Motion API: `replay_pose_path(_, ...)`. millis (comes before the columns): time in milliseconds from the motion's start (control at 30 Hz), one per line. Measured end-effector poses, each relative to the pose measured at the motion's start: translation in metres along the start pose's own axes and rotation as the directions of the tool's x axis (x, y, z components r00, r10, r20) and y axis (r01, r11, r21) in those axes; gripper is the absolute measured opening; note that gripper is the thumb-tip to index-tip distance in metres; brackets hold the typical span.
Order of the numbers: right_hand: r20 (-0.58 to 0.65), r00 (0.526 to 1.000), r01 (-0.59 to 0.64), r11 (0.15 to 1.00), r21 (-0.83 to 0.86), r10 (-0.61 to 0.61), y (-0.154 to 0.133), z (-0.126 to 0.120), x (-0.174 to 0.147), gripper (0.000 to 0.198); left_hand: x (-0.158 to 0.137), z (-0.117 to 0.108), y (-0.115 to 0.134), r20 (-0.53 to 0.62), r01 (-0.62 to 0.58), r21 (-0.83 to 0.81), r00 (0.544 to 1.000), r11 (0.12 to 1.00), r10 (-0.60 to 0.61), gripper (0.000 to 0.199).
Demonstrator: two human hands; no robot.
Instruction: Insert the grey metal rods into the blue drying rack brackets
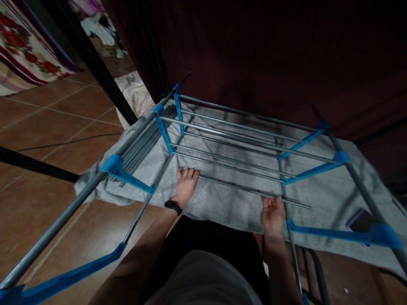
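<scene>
Near the front edge of the gray cloth (225, 207): 1 loose metal rod (235, 185), grasped at 2 points. At its left end: left hand (187, 182), with grip closed on it. Short of its right end: right hand (273, 212), palm up, with fingers curled around it. Above the cloth: rack frame (222, 132) with blue brackets (314, 171). Along the left edge: rod bundle (144, 142).

Terracotta-tiled floor (47, 110), thin black cable (85, 139) across it. Red-flowered pale fabric (27, 48) hangs far left; dark maroon curtain (254, 55) behind. Flat, dark, purple-edged phone (361, 217) lies right.
</scene>
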State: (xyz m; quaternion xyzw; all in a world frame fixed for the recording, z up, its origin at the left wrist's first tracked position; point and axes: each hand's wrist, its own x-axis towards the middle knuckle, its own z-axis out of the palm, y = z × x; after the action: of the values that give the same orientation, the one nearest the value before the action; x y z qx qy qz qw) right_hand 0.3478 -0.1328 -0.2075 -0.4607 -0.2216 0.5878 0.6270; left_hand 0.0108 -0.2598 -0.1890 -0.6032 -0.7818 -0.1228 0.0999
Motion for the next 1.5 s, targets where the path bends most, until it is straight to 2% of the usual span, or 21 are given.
replay_pose_path(167,0.0,1.0,0.023,0.999,0.029,-0.023,0.002,0.0,0.002,0.025,0.0,-0.001,-0.002,-0.024,0.078,-0.03,0.997,0.997,-0.079,0.036)
replay_pose_path(567,0.01,1.0,0.003,0.999,0.043,-0.003,0.001,0.003,0.0,0.011,0.002,-0.009,-0.003,-0.023,0.092,-0.078,0.995,0.993,-0.094,0.037)
replay_pose_path(800,0.031,0.999,-0.009,1.0,0.016,0.009,0.0,0.007,-0.003,0.016,0.001,-0.01,-0.007,-0.043,0.159,-0.118,0.985,0.98,-0.165,0.043)
replay_pose_path(1067,0.11,0.993,-0.052,0.998,0.031,0.049,-0.009,0.015,-0.01,0.019,0.0,-0.007,-0.012,-0.095,0.183,-0.146,0.976,0.972,-0.198,0.041)
replay_pose_path(1267,0.131,0.991,-0.037,0.997,0.065,0.028,-0.014,0.021,-0.013,0.02,0.0,-0.007,-0.012,-0.146,0.195,-0.158,0.965,0.968,-0.218,0.036)
replay_pose_path(1500,0.173,0.984,-0.053,0.996,0.07,0.041,-0.023,0.034,-0.02,0.023,0.0,-0.001,-0.019,-0.136,0.233,-0.18,0.956,0.956,-0.259,0.033)
